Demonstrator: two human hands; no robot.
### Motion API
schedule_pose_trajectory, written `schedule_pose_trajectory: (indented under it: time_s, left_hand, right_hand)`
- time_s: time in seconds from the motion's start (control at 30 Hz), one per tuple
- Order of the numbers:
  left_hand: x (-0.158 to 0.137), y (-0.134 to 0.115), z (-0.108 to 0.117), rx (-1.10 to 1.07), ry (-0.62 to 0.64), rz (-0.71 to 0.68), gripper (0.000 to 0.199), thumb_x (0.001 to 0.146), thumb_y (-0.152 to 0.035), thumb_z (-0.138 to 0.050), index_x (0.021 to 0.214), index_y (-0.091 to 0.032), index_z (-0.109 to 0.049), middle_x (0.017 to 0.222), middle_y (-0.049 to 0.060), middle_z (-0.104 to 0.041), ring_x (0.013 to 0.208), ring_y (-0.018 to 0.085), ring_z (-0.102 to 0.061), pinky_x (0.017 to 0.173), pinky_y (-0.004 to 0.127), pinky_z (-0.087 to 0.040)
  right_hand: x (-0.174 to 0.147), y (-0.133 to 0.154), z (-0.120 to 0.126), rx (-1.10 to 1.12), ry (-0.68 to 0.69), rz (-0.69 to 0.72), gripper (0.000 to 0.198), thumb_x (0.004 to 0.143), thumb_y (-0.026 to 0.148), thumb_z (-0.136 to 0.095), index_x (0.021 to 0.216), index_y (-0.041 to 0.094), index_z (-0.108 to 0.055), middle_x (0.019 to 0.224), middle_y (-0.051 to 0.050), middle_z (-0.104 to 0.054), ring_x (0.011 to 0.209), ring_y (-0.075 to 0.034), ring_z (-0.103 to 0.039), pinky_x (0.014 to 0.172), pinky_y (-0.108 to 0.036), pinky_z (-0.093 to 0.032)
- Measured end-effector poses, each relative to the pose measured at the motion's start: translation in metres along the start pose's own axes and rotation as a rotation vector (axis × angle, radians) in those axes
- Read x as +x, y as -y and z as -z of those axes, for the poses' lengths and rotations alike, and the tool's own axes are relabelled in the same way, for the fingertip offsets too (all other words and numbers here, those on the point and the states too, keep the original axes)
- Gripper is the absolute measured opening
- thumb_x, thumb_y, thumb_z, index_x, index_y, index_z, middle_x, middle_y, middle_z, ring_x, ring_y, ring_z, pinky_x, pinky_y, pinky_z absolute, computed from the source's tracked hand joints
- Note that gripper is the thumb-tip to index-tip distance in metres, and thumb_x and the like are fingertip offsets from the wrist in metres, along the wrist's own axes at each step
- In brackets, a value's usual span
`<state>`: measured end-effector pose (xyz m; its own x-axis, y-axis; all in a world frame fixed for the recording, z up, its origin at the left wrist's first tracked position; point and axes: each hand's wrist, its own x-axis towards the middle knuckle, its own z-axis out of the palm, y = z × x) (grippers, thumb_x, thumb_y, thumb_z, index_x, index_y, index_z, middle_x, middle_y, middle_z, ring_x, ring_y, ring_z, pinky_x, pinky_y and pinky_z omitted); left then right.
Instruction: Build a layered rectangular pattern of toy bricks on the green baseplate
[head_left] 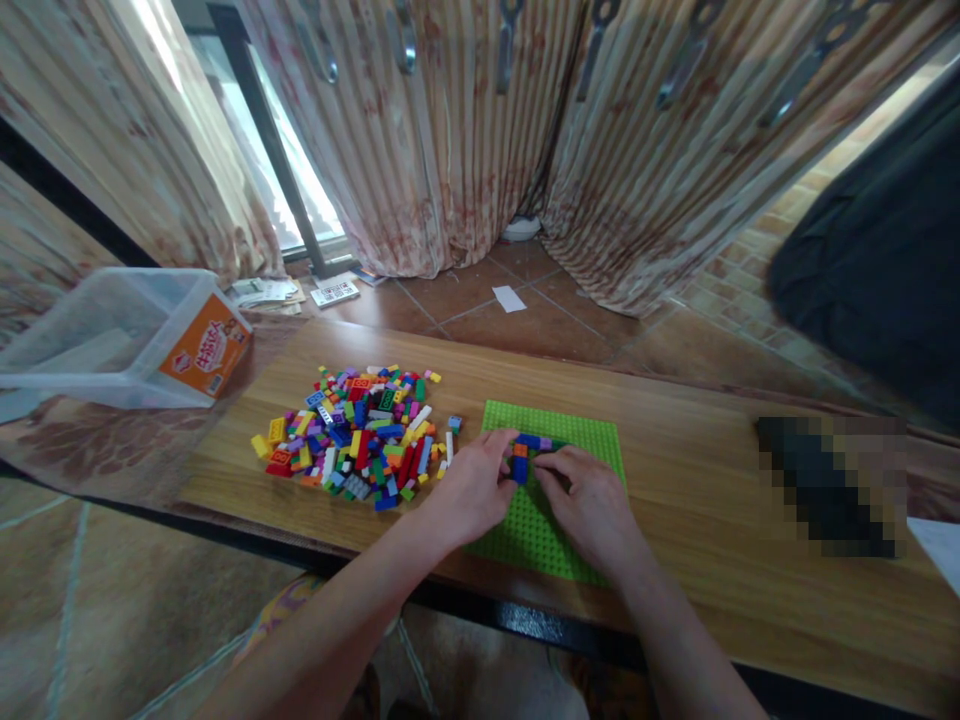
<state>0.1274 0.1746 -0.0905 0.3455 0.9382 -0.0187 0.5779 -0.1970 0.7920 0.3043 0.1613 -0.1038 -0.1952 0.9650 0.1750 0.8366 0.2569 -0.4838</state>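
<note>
Both hands sit on the green plate (581,440) on the wooden surface (697,480). The left hand (469,490) pinches a blue brick (520,468). The right hand (589,500) presses small bricks (536,442), fingers curled. A brick pile (352,435) lies left.

Your wooden worktop (697,470) runs across the middle of the frame. Left of centre on it lies a loose heap of coloured bricks (358,435). Just right of the heap, a green baseplate (570,440) lies flat with a few bricks pressed onto it. At the far left, a clear plastic tub (120,340) with an orange label overhangs the worktop's corner. At the right, a blurred dark object (829,485) rests.
</note>
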Motion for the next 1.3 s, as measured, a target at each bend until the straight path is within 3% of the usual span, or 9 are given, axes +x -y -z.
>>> schedule_pose_trajectory:
  time_s: [0.33,0.43,0.57,0.8,1.0,1.07,1.17,1.3]
  left_hand:
    - [0.0,0.007,0.002,0.028,0.019,-0.057,0.063,0.068,0.002,-0.05,0.13,-0.014,-0.05,0.111,0.009,-0.063,0.085,0.016,-0.062,0.083,0.034,-0.055]
    - [-0.001,0.007,0.003,0.041,0.031,-0.056,0.065,0.069,-0.002,-0.055,0.133,-0.015,-0.048,0.113,0.01,-0.062,0.087,0.018,-0.062,0.083,0.035,-0.055]
    - [-0.003,0.005,0.004,0.062,0.053,-0.049,0.069,0.07,-0.011,-0.067,0.135,-0.015,-0.045,0.115,0.011,-0.06,0.094,0.022,-0.062,0.088,0.04,-0.054]
    - [-0.003,0.001,0.004,0.117,0.063,-0.034,0.068,0.072,-0.013,-0.067,0.136,-0.013,-0.044,0.121,0.013,-0.058,0.112,0.029,-0.059,0.095,0.044,-0.052]
    - [-0.002,0.001,0.003,0.132,0.048,-0.049,0.067,0.071,-0.013,-0.066,0.134,-0.012,-0.045,0.123,0.014,-0.058,0.115,0.029,-0.058,0.096,0.043,-0.052]
    - [-0.002,0.002,0.003,0.135,0.042,-0.054,0.067,0.07,-0.013,-0.066,0.134,-0.013,-0.045,0.123,0.013,-0.058,0.115,0.029,-0.058,0.096,0.043,-0.052]
    - [-0.002,0.003,0.002,0.147,0.045,-0.055,0.067,0.07,-0.014,-0.066,0.134,-0.013,-0.045,0.124,0.014,-0.057,0.115,0.029,-0.058,0.097,0.043,-0.052]
    - [-0.002,0.005,0.001,0.149,0.053,-0.061,0.068,0.071,-0.014,-0.065,0.136,-0.013,-0.044,0.124,0.014,-0.057,0.114,0.029,-0.058,0.096,0.043,-0.052]
  right_hand:
    - [0.002,-0.003,0.004,0.0,-0.012,-0.025,0.022,0.09,0.026,-0.053,0.086,0.022,-0.073,0.086,-0.004,-0.071,0.082,-0.02,-0.064,0.08,-0.035,-0.046]
    - [0.002,-0.004,0.004,0.005,-0.01,-0.038,0.022,0.09,0.025,-0.052,0.086,0.022,-0.073,0.087,-0.004,-0.071,0.082,-0.02,-0.064,0.079,-0.034,-0.046]
    - [0.003,-0.006,0.004,0.0,-0.009,-0.055,0.022,0.09,0.025,-0.052,0.087,0.021,-0.074,0.088,-0.005,-0.071,0.082,-0.02,-0.064,0.079,-0.033,-0.046]
    - [0.004,-0.005,0.005,0.001,-0.009,-0.057,0.021,0.091,0.024,-0.053,0.086,0.022,-0.073,0.088,-0.005,-0.072,0.083,-0.02,-0.064,0.079,-0.034,-0.047]
    - [0.003,-0.004,0.004,0.003,-0.038,-0.035,0.021,0.09,0.024,-0.053,0.086,0.022,-0.073,0.086,-0.004,-0.072,0.081,-0.019,-0.065,0.078,-0.034,-0.048]
    - [0.003,-0.004,0.008,0.031,-0.1,-0.026,0.022,0.091,0.026,-0.053,0.087,0.021,-0.073,0.084,-0.004,-0.072,0.078,-0.019,-0.066,0.076,-0.033,-0.049]
    - [0.004,-0.007,0.019,0.105,-0.299,-0.044,0.021,0.09,0.029,-0.053,0.089,0.02,-0.073,0.085,-0.005,-0.073,0.077,-0.017,-0.067,0.074,-0.031,-0.05]
    - [0.006,-0.015,0.035,0.177,-0.554,-0.181,0.021,0.087,0.032,-0.057,0.087,0.018,-0.073,0.082,-0.005,-0.073,0.073,-0.017,-0.067,0.07,-0.03,-0.052]
